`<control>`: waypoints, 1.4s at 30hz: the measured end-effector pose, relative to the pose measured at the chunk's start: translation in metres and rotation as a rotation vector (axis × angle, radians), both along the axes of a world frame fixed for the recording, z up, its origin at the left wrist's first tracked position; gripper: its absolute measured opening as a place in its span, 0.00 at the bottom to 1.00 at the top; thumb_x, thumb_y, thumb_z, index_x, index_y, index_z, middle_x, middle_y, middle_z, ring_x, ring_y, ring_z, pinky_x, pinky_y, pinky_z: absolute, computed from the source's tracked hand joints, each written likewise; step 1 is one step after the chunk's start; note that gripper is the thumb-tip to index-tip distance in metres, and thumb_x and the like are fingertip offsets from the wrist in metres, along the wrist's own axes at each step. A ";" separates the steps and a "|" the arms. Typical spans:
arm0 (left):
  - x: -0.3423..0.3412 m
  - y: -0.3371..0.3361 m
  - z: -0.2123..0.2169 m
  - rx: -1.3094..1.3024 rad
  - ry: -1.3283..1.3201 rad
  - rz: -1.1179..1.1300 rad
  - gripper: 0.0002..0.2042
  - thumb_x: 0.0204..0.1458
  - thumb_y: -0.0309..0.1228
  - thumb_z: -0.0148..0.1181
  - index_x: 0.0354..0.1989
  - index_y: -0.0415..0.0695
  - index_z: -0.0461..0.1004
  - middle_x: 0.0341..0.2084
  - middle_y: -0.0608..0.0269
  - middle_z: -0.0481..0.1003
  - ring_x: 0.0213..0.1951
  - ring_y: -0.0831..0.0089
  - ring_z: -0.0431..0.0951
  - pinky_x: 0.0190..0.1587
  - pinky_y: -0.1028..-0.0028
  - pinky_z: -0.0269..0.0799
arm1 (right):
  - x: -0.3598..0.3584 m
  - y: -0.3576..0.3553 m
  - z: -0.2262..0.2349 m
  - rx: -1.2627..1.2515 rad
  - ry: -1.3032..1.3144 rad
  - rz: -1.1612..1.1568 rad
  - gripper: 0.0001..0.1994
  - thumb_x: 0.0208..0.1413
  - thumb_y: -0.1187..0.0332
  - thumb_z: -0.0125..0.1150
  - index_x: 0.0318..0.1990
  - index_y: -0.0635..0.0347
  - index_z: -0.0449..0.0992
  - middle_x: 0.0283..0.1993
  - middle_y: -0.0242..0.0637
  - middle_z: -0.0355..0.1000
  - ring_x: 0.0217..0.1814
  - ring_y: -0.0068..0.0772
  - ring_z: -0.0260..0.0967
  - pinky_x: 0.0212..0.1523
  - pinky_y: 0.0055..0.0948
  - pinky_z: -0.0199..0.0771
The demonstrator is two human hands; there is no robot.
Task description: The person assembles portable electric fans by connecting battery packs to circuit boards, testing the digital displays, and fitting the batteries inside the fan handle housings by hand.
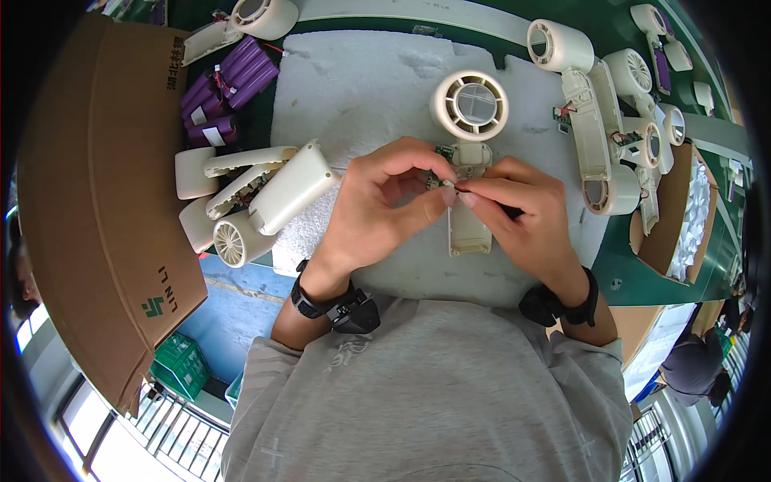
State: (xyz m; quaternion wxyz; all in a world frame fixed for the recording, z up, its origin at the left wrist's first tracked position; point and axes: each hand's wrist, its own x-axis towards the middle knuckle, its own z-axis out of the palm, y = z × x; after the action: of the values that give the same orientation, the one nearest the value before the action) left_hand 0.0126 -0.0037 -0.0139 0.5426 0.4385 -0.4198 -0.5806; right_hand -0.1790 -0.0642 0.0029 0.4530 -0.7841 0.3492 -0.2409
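Observation:
Over the white foam pad, my left hand (381, 201) is closed in a pinch on a small green circuit board (443, 151), partly hidden by the fingers. My right hand (522, 210) meets it with thumb and forefinger pressed together on a thin dark wire end. A tiny white connector (448, 184) shows between the fingertips. Beneath both hands lies the cream shell of a handheld fan (470, 243), its long handle half uncovered and hollow. Its round ringed head (471, 105) points away from me. My hands cover the middle of the handle.
Purple battery packs (233, 80) lie at the far left, above several assembled cream fans (293, 189). A tall brown carton (104, 201) borders the left side. More opened fan shells (590, 120) sit along the right, beside an open box (683, 217) of white parts. The foam pad (345, 88) covers the green bench's middle.

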 end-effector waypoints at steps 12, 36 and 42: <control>0.002 -0.002 0.007 0.114 -0.114 -0.075 0.08 0.53 0.15 0.59 0.40 0.36 0.79 0.37 0.60 0.75 0.36 0.75 0.77 0.40 0.79 0.75 | -0.004 -0.004 -0.002 -0.134 0.019 -0.049 0.09 0.45 0.77 0.70 0.36 0.60 0.83 0.27 0.35 0.69 0.24 0.26 0.65 0.24 0.25 0.61; 0.002 -0.002 0.003 -0.061 -0.210 -0.040 0.17 0.47 0.10 0.61 0.44 0.39 0.79 0.41 0.59 0.78 0.43 0.75 0.78 0.46 0.77 0.78 | -0.006 -0.009 -0.002 -0.017 -0.039 0.013 0.05 0.45 0.77 0.70 0.32 0.63 0.82 0.26 0.31 0.69 0.22 0.19 0.61 0.21 0.21 0.56; 0.001 -0.002 0.005 -0.018 -0.182 -0.069 0.18 0.44 0.09 0.63 0.45 0.37 0.78 0.44 0.55 0.76 0.45 0.69 0.78 0.49 0.74 0.78 | -0.007 -0.008 -0.006 -0.047 -0.088 -0.003 0.05 0.45 0.78 0.70 0.32 0.64 0.81 0.26 0.32 0.70 0.22 0.20 0.62 0.21 0.21 0.57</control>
State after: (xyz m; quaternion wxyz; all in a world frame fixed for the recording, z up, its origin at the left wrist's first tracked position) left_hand 0.0131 -0.0056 -0.0089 0.4858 0.4699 -0.4873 -0.5529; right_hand -0.1856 -0.0727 -0.0030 0.4492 -0.7826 0.3242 -0.2840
